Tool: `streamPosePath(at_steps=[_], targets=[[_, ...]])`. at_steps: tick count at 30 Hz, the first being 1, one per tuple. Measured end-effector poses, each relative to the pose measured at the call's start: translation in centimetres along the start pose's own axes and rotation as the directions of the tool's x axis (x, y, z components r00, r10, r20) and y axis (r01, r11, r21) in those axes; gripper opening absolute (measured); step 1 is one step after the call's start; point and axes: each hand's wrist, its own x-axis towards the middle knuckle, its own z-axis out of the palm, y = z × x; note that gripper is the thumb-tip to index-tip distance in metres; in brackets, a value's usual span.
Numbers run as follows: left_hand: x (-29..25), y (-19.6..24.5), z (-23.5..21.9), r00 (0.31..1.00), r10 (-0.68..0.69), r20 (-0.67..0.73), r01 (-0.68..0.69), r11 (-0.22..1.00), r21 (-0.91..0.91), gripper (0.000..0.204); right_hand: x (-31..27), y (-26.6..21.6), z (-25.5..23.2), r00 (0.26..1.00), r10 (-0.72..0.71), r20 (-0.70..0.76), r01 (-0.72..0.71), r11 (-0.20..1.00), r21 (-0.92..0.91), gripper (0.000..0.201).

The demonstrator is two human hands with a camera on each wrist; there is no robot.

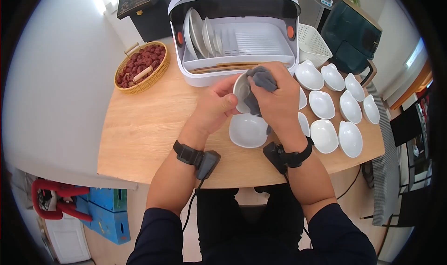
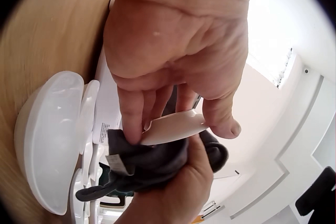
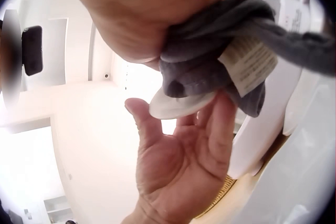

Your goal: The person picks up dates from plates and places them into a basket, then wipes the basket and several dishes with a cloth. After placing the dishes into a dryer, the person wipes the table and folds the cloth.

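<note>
Table (image 1: 139, 148) stood below; left hand (image 1: 209, 109) gripped white bowl (image 1: 240, 90), right hand (image 1: 281, 99) gripped grey cloth (image 1: 264, 78); steady rim, light pressure suited wiping.

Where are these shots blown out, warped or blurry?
Head view: black corners, table edge bowed by the lens, glare at upper left. Left wrist view: window washed out. Right wrist view: overexposed glow beside the left hand, print on the cloth's tag too soft to read.
</note>
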Motion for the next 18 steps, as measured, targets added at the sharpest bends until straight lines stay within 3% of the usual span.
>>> streamPosePath(at_steps=[1,2,4,5,7,8,9,11,14,16,17,18], targets=[[0.0,-0.4,-0.4,1.0,-0.001,0.001,0.001,1.0,-0.001,0.085,-0.1,-0.2,0.1,0.995,0.096,-0.008,-0.092,0.973,0.21,0.022],[0.0,-0.9,-1.1,1.0,-0.016,-0.012,0.016,1.0,0.009,0.086,-0.2,-0.6,0.0,0.995,0.096,-0.008,-0.092,0.973,0.211,0.022],[0.0,-0.8,-1.8,0.999,-0.027,-0.029,0.028,0.999,0.021,0.087,-0.4,-1.5,-0.3,0.959,0.153,0.24,-0.234,0.903,0.359,0.022],[0.1,-0.5,-2.2,0.999,0.035,-0.011,-0.035,0.999,-0.016,0.085,-0.2,-1.5,-0.6,0.959,0.152,0.24,-0.234,0.903,0.361,0.022],[0.1,0.3,-1.8,0.995,0.1,0.005,-0.1,0.994,-0.052,0.083,0.2,-1.2,-1.4,0.867,0.191,0.461,-0.329,0.913,0.241,0.022],[0.0,0.8,-1.5,0.992,0.111,-0.061,-0.117,0.987,-0.107,0.079,0.0,-1.2,-1.2,0.927,0.176,0.333,-0.246,0.952,0.184,0.017],[-0.1,1.2,-1.2,0.985,0.119,-0.128,-0.138,0.977,-0.16,0.076,0.1,-1.4,-1.2,0.926,0.169,0.337,-0.241,0.952,0.186,0.017],[-0.1,1.5,-1.3,0.985,0.141,-0.1,-0.16,0.964,-0.212,0.065,0.4,-1.9,-1.2,0.927,0.367,0.08,-0.367,0.835,0.411,0.015],[0.1,1.7,0.1,0.985,0.066,-0.157,-0.108,0.955,-0.275,0.055,0.4,-0.8,-0.8,0.926,0.359,0.119,-0.369,0.79,0.49,0.015],[0.4,0.6,-0.5,0.96,0.053,-0.275,-0.061,0.998,-0.022,0.05,0.3,-1.0,-0.7,0.915,0.365,0.17,-0.4,0.768,0.5,0.016],[0.4,0.1,-1.6,0.96,0.052,-0.275,-0.06,0.998,-0.023,0.05,0.1,-1.4,-0.7,0.911,0.362,0.195,-0.408,0.739,0.535,0.016],[0.3,0.1,-2.5,0.983,0.009,-0.182,-0.01,1.0,-0.009,0.047,-0.1,-1.7,-0.5,0.908,0.356,0.221,-0.417,0.709,0.569,0.016]])
